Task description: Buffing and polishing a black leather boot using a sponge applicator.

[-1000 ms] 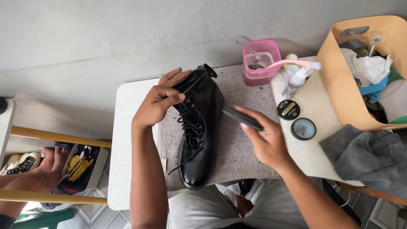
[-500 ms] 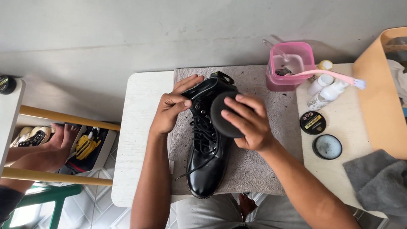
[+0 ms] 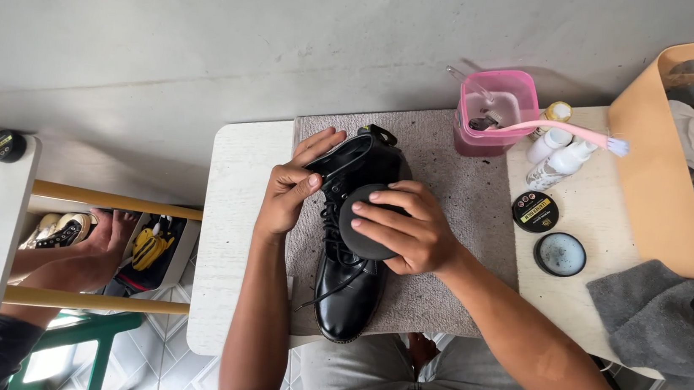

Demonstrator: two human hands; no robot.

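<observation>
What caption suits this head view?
Left hand steadies a glossy black lace-up boot; right hand presses a round dark pad on it.

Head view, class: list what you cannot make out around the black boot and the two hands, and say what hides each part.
- Black boot: its laced middle is covered by the right hand and the dark round pad it presses there.
- Boot's left side: hidden behind the left hand.
- Pad's underside: against the boot, unseen.
- Tan basket: cut off by the right edge.
- Pink tub: contents too small to tell.
</observation>
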